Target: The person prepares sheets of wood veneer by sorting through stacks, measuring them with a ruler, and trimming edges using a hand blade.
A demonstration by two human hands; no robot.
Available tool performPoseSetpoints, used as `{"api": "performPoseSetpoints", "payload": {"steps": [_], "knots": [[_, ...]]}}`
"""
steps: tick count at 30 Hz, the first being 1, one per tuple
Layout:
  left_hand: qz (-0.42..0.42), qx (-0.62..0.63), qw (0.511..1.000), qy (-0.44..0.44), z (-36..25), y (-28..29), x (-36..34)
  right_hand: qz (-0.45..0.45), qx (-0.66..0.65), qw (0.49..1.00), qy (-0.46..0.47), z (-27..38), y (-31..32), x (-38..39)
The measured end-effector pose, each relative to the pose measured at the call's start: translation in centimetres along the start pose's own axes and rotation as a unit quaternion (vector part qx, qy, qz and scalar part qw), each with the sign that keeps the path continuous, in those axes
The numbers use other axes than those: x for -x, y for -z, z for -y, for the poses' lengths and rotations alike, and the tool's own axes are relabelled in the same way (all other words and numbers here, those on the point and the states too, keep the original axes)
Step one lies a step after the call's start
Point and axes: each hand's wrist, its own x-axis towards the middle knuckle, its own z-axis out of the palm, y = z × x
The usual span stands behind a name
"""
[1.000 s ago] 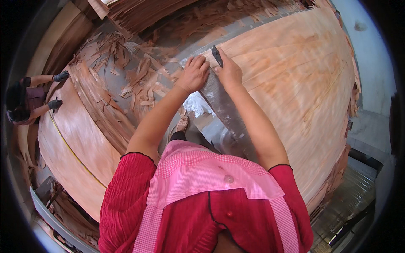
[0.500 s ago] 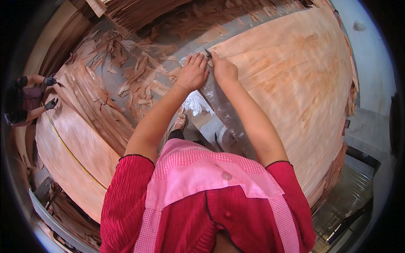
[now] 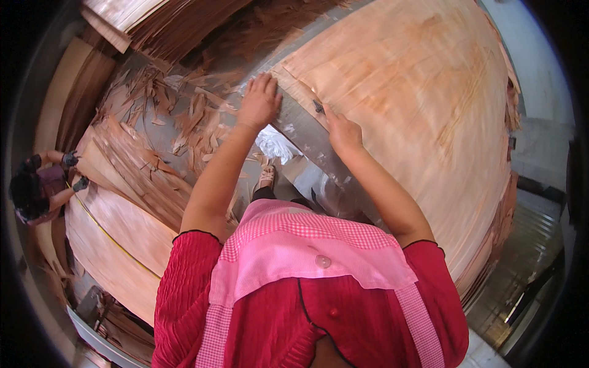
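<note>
My left hand [image 3: 259, 101] lies with its fingers laid out on a long grey straight-edged board [image 3: 316, 151], at its far end beside the edge of a wide pale wood veneer sheet [image 3: 417, 116]. To the right of it, my right hand [image 3: 342, 129] is closed on a small dark cutting tool [image 3: 318, 107], which sits along the boundary between the veneer and the board. Below the board a white crumpled material [image 3: 276, 144] shows. Whether the blade touches the sheet I cannot tell.
A co-worker [image 3: 30, 190] in gloves handles a second veneer sheet [image 3: 110, 239] with a yellow tape line [image 3: 107, 233] at the left. Torn strips [image 3: 196, 122] litter the grey surface. A veneer stack [image 3: 178, 27] stands at the back, a pale wall [image 3: 534, 61] at the right.
My right hand with the tool has moved down along the sheet's edge toward me, away from my left hand. My left hand has shifted slightly up and left. The view has shifted a little.
</note>
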Motion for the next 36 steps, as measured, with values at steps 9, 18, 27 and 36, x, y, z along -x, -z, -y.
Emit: {"api": "performPoseSetpoints", "payload": {"steps": [9,18,27,36], "knots": [[0.171,0.036,0.973,-0.147,-4.3,-1.1,-2.2,-0.05,-0.042,0.998,-0.02,-1.2,-1.2,1.8],[0.055,0.017,0.982,-0.178,-8.6,-3.7,-0.5,-0.078,-0.097,0.989,-0.078,-7.3,-2.3,11.9],[0.137,-0.051,0.98,-0.136,-14.2,-6.1,2.8,-0.09,-0.117,0.985,-0.091,-11.7,-2.6,19.1],[0.137,-0.011,0.971,-0.193,-24.7,-9.8,8.3,-0.09,-0.121,0.983,-0.104,-13.9,-3.9,21.0]]}}
